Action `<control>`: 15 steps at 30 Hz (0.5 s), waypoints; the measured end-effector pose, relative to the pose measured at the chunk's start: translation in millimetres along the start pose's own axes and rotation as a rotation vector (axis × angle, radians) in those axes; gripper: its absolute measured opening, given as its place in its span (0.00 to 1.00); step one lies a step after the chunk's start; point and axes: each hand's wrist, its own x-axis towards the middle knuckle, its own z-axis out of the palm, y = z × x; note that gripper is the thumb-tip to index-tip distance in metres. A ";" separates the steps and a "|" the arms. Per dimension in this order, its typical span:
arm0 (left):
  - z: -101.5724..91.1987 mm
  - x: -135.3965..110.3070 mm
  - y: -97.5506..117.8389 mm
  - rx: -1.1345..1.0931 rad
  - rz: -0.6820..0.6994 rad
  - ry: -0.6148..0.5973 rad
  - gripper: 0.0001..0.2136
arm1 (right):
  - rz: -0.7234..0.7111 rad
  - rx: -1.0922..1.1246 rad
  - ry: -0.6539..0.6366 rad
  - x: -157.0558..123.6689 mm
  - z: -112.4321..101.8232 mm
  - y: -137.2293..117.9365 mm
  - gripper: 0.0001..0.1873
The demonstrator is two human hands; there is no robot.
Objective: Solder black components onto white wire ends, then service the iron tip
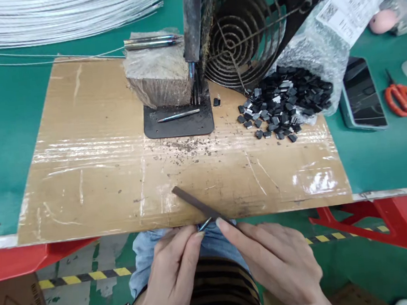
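My left hand (172,275) is below the table's front edge, its thumb and forefinger pinched on a thin metal pin (205,224). My right hand (275,263) holds a flat dark file (196,203), forefinger stretched along it. The file slants up and left over the edge of the taped cardboard sheet (119,170). The pin's tip meets the file close to the edge.
A wrapped block (160,75) with metal pins on top stands by a dark base plate (179,121) and a wire fan guard (246,33). A pile of small black parts (281,104) spills from a plastic bag. A phone (361,94) and orange scissors (403,99) lie at the right. Wire coils (53,16) lie at the back left.
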 end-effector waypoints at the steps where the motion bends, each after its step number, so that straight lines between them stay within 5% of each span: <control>1: 0.7 2.1 1.7 0.035 0.039 0.038 0.17 | -0.002 -0.008 0.001 2.1 -1.6 0.5 0.17; 8: 1.4 0.8 0.9 0.143 0.147 0.132 0.16 | -0.041 -0.019 -0.213 -18.9 -32.6 1.5 0.18; 15: 1.1 -0.2 -0.4 0.167 0.164 0.146 0.16 | -0.002 0.070 -0.069 -7.7 -1.0 -1.6 0.18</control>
